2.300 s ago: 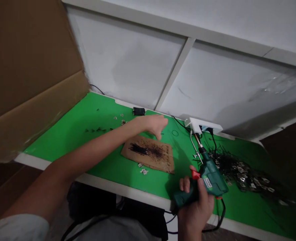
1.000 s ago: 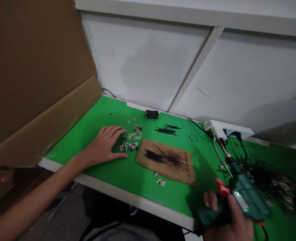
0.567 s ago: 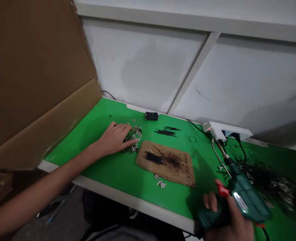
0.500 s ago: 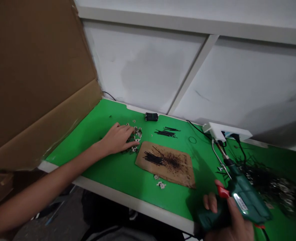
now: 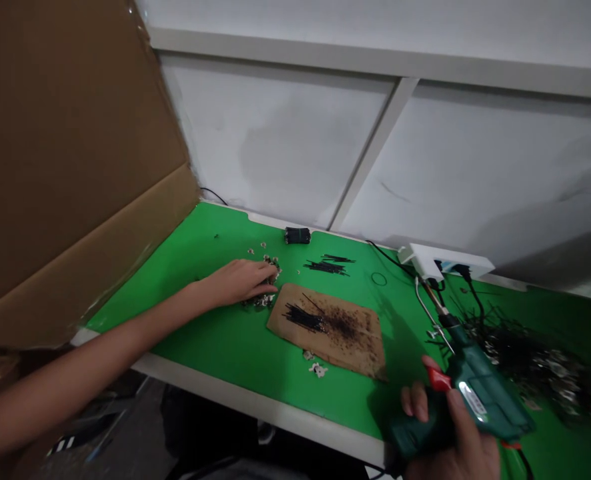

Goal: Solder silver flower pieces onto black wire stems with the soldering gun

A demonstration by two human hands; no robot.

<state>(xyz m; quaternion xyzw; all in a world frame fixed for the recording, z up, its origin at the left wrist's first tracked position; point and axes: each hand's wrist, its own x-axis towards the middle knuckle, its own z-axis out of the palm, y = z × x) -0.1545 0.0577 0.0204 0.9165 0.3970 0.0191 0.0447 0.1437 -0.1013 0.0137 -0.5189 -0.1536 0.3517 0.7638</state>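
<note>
My left hand [image 5: 243, 280] rests over a pile of small metal pieces [image 5: 263, 301]. Its fingers are bent and its thumb is apart from them; the fingertips partly cover the pile. In my right hand [image 5: 458, 440] is a green soldering gun [image 5: 493, 393] with a red trigger, its tip pointing up and away. Between the hands lies a brown cardboard pad [image 5: 365, 353], scorched and speckled dark. A bunch of black wires [image 5: 303, 318] lies on it, with shiny ends toward the scorched patch. Loose metal pieces [image 5: 318, 369] sit by the pad's near edge.
Behind the pad are loose black wires [image 5: 325, 267], a tied black bundle [image 5: 297, 235] and a thin ring [image 5: 379, 279]. A white power strip [image 5: 468, 265] stands by the wall. Tangled wired parts [image 5: 550, 367] fill the right side; a cardboard wall [image 5: 75, 167] bounds the left.
My left hand's fingers have drawn closer together over the metal pieces and the hand sits a little lower. The soldering gun stays in my right hand. The view has shifted slightly.
</note>
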